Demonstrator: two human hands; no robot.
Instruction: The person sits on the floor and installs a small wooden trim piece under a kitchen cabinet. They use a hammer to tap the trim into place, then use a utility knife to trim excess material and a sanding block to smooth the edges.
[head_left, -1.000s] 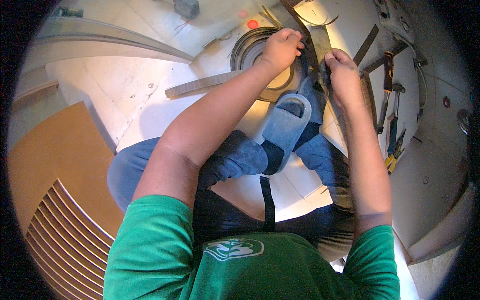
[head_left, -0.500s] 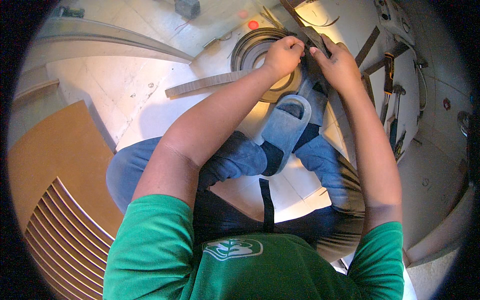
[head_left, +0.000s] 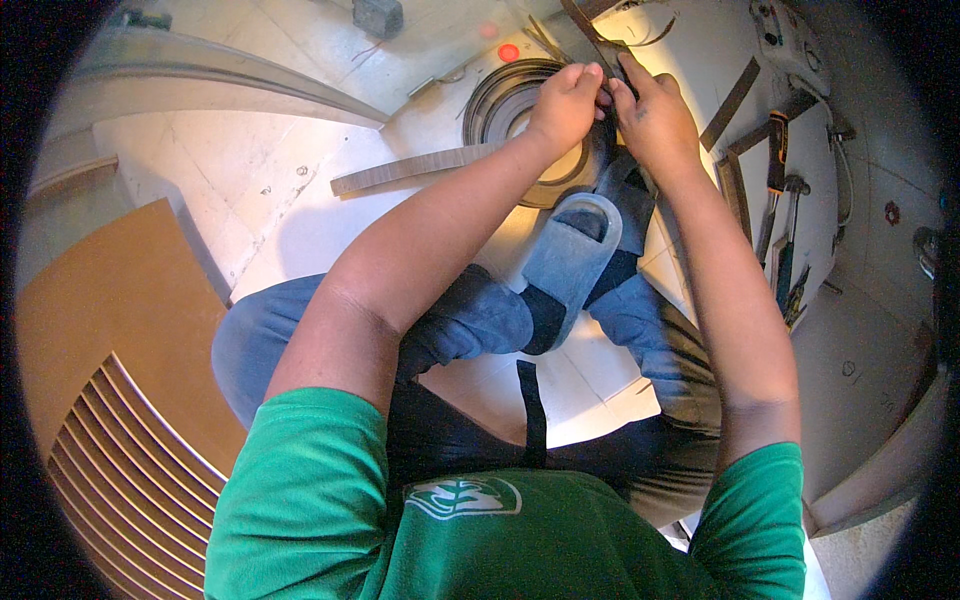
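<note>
In front of me, above the coil of banding strip (head_left: 486,112), both hands work close together. My right hand (head_left: 658,122) is closed on a dark, flat banding strip (head_left: 592,32), which runs up and away from its fingers. My left hand (head_left: 563,106) is curled in a pinch right beside it, fingertips almost meeting the right hand's. Whatever lies inside the left fingers is hidden. A loose grey-brown length of strip (head_left: 405,170) extends left from behind my left forearm.
My grey sandal (head_left: 568,250) sits just below the coil. To the right lie a tool with an orange-and-black handle (head_left: 777,150), a hammer (head_left: 790,235) and dark strip pieces (head_left: 732,100). A brown slatted panel (head_left: 120,290) stands at lower left. A red round cap (head_left: 508,53) lies beyond the coil.
Both hands have shifted slightly upward, away from me, and the right one also a little left, closer to the left hand. The strip at the right fingers has changed angle.
</note>
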